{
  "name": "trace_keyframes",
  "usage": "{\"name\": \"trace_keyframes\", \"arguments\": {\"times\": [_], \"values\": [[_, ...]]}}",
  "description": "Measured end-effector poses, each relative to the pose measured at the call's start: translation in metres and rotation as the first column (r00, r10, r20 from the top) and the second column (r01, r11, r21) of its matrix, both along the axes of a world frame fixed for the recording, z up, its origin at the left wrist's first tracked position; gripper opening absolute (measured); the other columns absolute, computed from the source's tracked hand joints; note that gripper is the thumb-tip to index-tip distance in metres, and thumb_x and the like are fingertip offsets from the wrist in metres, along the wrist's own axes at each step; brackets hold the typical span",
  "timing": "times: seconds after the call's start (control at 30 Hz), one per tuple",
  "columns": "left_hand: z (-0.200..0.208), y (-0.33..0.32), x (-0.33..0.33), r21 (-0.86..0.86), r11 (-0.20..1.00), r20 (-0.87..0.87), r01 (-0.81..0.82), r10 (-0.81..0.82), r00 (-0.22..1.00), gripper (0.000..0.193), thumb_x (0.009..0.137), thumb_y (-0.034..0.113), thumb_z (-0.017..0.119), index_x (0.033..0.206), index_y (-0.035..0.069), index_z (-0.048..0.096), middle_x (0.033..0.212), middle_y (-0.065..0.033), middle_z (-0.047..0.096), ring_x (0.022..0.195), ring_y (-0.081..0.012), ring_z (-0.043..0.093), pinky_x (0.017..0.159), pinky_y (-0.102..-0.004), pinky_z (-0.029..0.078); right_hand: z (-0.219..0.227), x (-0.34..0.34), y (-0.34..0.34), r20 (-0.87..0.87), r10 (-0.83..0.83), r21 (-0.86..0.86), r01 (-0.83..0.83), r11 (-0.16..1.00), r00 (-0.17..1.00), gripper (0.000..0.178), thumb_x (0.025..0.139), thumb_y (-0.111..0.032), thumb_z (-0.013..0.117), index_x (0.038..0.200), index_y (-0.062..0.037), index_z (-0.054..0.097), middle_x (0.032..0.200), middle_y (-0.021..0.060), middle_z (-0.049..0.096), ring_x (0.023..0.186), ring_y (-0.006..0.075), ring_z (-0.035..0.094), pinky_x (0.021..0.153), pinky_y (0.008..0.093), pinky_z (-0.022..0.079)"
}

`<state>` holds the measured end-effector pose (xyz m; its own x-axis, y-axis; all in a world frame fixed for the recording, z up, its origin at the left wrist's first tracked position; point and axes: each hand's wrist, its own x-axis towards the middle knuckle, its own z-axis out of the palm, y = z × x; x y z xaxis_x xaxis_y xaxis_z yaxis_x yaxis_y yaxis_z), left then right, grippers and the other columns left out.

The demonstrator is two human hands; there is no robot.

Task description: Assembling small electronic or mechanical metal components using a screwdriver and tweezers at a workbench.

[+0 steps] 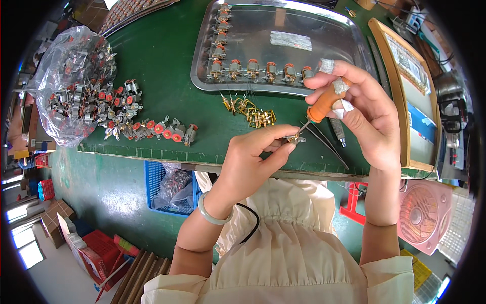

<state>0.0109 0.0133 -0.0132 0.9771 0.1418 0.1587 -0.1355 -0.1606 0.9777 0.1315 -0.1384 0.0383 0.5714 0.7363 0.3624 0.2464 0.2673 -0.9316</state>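
Loosely, small brass frames [260,118] lie between left hand [248,159] and tray [268,54].

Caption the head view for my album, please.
Left fingers hold a small metal part; right fingers grip an orange-handled tool.

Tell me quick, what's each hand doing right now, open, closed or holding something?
Left hand: closed, pinching a small metal part.
Right hand: closed around the orange handle of a screwdriver.
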Motion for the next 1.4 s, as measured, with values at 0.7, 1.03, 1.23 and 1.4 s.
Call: {"name": "trace_keyframes", "arguments": {"times": [0.7, 1.03, 1.23, 1.4], "values": [[-0.001, -0.001, -0.001, 0.016, 0.999, -0.014, -0.039, 0.039, 0.999, 0.025, 0.075, -0.004, 0.061, 0.1, -0.002, 0.06, 0.086, -0.0072, 0.065, 0.076, -0.0097, 0.062, 0.07, -0.0201, 0.05, -0.006, -0.012, 0.006, 0.073, -0.329, -0.13, 0.336, 0.933, 0.942, 0.037, 0.077, -0.002, 0.061, 0.113, 0.0002, 0.05, 0.094, 0.0099, 0.06, 0.086, 0.0145, 0.057, 0.076, 0.0277, 0.047], [-0.002, 0.0, -0.003, 0.019, 0.998, -0.018, -0.062, 0.062, 0.998, 0.024, 0.075, -0.005, 0.062, 0.098, -0.002, 0.06, 0.086, -0.0074, 0.065, 0.075, -0.0093, 0.062, 0.069, -0.0199, 0.05, 0.01, -0.005, -0.001, -0.076, -0.154, -0.216, 0.135, 0.967, 0.985, 0.035, 0.077, -0.004, 0.059, 0.11, 0.0004, 0.05, 0.102, 0.013, 0.057, 0.096, 0.0169, 0.054, 0.084, 0.0296, 0.043], [0.002, -0.005, -0.001, 0.009, 0.998, -0.003, -0.066, 0.066, 0.998, 0.024, 0.074, -0.005, 0.062, 0.099, -0.002, 0.06, 0.088, -0.0072, 0.065, 0.075, -0.0096, 0.062, 0.068, -0.0197, 0.049, -0.002, 0.001, 0.014, -0.042, -0.315, -0.194, 0.302, 0.933, 0.948, 0.035, 0.076, -0.018, 0.069, 0.064, -0.0066, 0.038, 0.058, 0.0015, 0.055, 0.055, 0.0066, 0.057, 0.048, 0.0191, 0.043], [0.002, -0.004, -0.001, 0.062, 0.996, 0.038, -0.056, 0.054, 0.998, 0.026, 0.074, -0.005, 0.062, 0.1, -0.002, 0.059, 0.091, -0.008, 0.064, 0.076, -0.0106, 0.062, 0.069, -0.0203, 0.049, -0.005, -0.013, 0.013, -0.207, -0.364, -0.051, 0.362, 0.931, 0.908, 0.029, 0.077, -0.018, 0.066, 0.068, -0.005, 0.042, 0.063, 0.0053, 0.056, 0.059, 0.0084, 0.056, 0.051, 0.0242, 0.047]]}}
